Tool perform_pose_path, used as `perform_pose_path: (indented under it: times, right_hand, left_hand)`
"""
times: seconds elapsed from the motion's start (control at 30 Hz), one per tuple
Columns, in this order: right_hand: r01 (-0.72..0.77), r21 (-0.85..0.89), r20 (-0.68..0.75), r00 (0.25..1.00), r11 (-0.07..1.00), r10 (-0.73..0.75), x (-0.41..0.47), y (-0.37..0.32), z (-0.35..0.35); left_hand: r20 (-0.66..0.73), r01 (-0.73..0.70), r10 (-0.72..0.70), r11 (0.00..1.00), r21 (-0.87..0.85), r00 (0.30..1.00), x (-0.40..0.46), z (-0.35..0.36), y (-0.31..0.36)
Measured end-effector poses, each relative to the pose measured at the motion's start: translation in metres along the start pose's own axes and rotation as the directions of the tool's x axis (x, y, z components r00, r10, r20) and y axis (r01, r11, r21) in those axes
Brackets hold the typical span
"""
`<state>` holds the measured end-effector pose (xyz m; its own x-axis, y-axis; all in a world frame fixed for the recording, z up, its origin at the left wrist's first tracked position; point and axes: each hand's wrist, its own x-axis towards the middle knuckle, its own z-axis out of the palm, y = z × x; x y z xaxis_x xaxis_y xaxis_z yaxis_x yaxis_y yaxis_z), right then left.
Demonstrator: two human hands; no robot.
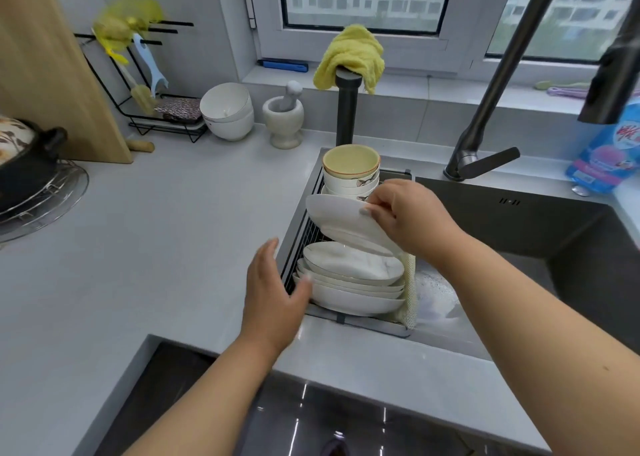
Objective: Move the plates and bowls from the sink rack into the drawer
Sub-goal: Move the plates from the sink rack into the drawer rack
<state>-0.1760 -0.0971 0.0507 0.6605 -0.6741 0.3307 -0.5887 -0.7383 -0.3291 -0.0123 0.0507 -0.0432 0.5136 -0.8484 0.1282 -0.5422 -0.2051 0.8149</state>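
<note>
A dark wire sink rack (300, 244) hangs at the left end of the sink. In it lies a stack of several white plates (349, 282), the top one marbled. Behind them stands a stack of cream bowls (350, 168). My right hand (403, 218) grips the right rim of a white plate (341, 221), tilted and lifted above the stack. My left hand (273, 293) hovers with fingers apart at the left edge of the plate stack, its thumb near the rims. The drawer is not in view.
A dark faucet (491, 109) arches over the sink (540, 234). A yellow cloth (351, 57) drapes a black post. White bowls (228, 111), a mortar and pestle (284, 116) and a utensil rack (152, 109) stand at the back of the grey counter (156, 230). A black pot (24, 164) sits left.
</note>
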Motion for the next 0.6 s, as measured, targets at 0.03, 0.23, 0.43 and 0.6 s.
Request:
perform_pose_path:
  times: [0.03, 0.23, 0.43, 0.6]
  right_hand:
    - [0.043, -0.012, -0.026, 0.999, 0.999, -0.043, -0.003, -0.005, -0.007]
    - [0.386, -0.140, -0.167, 0.899, 0.912, -0.406, -0.040, -0.046, -0.045]
    - [0.455, 0.045, -0.161, 0.882, 0.889, -0.443, -0.106, -0.074, -0.059]
    - [0.114, 0.222, -0.143, 0.986, 0.968, -0.083, -0.159, -0.088, -0.066]
  left_hand:
    - [-0.042, 0.090, -0.095, 0.989, -0.117, 0.995, 0.003, -0.005, 0.017]
    - [0.468, 0.597, -0.407, 0.289, -0.749, 0.784, 0.001, -0.040, 0.100]
    - [0.444, 0.504, -0.370, 0.079, -0.860, 0.816, -0.069, -0.058, 0.117]
    - [0.217, 0.403, -0.525, 0.271, -0.874, 0.823, -0.149, -0.069, 0.118]
